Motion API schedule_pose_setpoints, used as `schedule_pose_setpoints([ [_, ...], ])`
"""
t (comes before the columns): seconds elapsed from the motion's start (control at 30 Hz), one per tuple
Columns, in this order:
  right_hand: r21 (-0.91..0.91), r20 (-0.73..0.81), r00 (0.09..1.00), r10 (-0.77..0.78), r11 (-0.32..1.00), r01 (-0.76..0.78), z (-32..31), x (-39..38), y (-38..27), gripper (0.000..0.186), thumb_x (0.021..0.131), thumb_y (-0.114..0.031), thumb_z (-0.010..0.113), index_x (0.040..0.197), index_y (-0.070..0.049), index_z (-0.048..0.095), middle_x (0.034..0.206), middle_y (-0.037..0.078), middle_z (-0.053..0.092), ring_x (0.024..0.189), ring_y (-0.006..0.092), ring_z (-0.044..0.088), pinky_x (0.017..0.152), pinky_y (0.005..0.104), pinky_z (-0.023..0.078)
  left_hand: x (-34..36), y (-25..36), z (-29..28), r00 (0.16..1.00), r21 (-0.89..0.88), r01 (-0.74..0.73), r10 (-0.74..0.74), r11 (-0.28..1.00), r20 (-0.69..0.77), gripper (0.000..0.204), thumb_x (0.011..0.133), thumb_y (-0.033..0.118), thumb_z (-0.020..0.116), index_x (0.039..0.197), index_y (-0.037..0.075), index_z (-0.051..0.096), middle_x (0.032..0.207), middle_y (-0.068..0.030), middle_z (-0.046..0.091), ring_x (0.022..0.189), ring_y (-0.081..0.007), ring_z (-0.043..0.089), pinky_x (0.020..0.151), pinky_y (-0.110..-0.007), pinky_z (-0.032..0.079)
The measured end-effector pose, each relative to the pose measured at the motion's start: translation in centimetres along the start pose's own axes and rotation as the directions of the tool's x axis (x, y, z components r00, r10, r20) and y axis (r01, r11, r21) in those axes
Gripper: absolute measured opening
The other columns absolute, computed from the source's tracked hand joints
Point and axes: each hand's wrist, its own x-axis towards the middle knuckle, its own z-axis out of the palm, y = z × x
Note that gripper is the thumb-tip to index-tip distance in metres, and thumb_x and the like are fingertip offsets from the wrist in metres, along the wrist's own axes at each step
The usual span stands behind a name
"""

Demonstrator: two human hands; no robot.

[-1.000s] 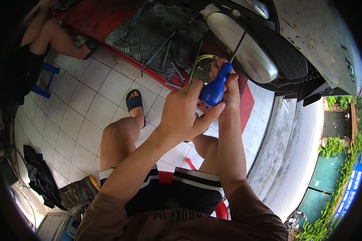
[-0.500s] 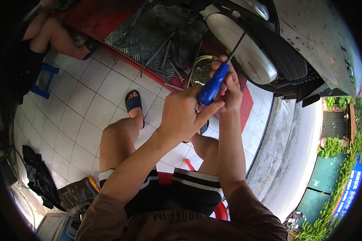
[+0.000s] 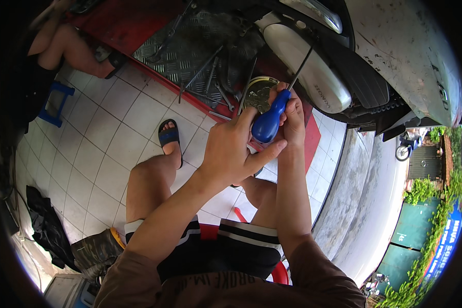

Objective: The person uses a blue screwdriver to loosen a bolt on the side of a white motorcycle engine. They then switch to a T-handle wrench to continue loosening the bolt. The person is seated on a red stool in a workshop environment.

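Observation:
A screwdriver with a fat blue handle [image 3: 267, 124] and a long dark shaft slants up and to the right in front of me. My right hand [image 3: 293, 123] is closed round the upper part of the handle, near the shaft. Cupped about the rounded butt end is my left hand [image 3: 226, 149], its thumb reaching below the handle. The left fingertips are partly hidden behind the butt. Beyond the shaft lies the silver side cover [image 3: 305, 66] of a motorbike; whether the tip touches anything is unclear.
A round metal tray [image 3: 259, 92] sits just beyond my hands. Several wrenches [image 3: 223, 97] and other tools lie on the red-edged lift platform [image 3: 161, 51]. At the left, another person's leg [image 3: 79, 54] is beside a blue stool [image 3: 51, 105]. A black cloth [image 3: 46, 226] lies on the tiled floor.
The blue handle has swung slightly lower and steeper in my right hand. My left thumb and index finger have spread a little. A motorbike has come into view at the far right.

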Motion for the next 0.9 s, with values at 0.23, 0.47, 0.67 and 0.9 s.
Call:
schedule_pose_setpoints([
  [0.23,0.064,-0.032,0.998,0.051,0.997,-0.049,3.0,0.4,-0.1,0.047,0.082,-0.03,0.077,0.113,-0.001,0.056,0.087,0.005,0.061,0.058,0.0038,0.046,0.052,0.0137,0.039,-0.3,-0.8,0.2,0.996,-0.011,0.071,-0.07,0.997,0.062,0.044,0.084,0.035,0.071,0.1,0.0,0.051,0.07,-0.0162,0.063,0.058,-0.0303,0.066,0.052,-0.035,0.05],
  [0.47,0.053,-0.003,0.998,0.055,0.997,-0.055,0.3,0.1,0.8,0.033,0.088,-0.024,0.07,0.112,-0.003,0.057,0.086,0.001,0.06,0.064,0.005,0.052,0.054,0.0176,0.041,0.2,-0.5,1.1,0.98,-0.082,-0.097,0.081,0.992,-0.184,0.033,0.088,0.021,0.068,0.108,-0.001,0.052,0.061,-0.0082,0.057,0.049,-0.0148,0.056,0.046,-0.027,0.043],
  [0.67,-0.277,-0.401,0.899,-0.174,0.959,0.062,1.6,3.4,-1.8,0.043,0.097,-0.021,0.056,0.135,-0.005,0.041,0.089,0.007,0.061,0.074,0.0127,0.06,0.06,0.0259,0.047,0.2,-0.2,0.6,0.996,-0.103,0.051,-0.058,0.993,-0.066,0.031,0.091,0.021,0.064,0.107,-0.002,0.05,0.06,-0.0131,0.057,0.049,-0.0245,0.06,0.046,-0.032,0.046],
  [0.9,-0.349,-0.473,0.845,-0.251,0.934,0.082,-1.7,10.6,-5.2,0.029,0.092,-0.008,0.057,0.119,-0.001,0.048,0.083,0.012,0.06,0.063,0.016,0.057,0.053,0.0268,0.046,0.2,-0.2,0.4,0.999,-0.094,0.039,-0.041,0.995,-0.017,0.032,0.092,0.023,0.062,0.106,-0.001,0.048,0.063,-0.0187,0.061,0.055,-0.0342,0.065,0.048,-0.038,0.05],
])
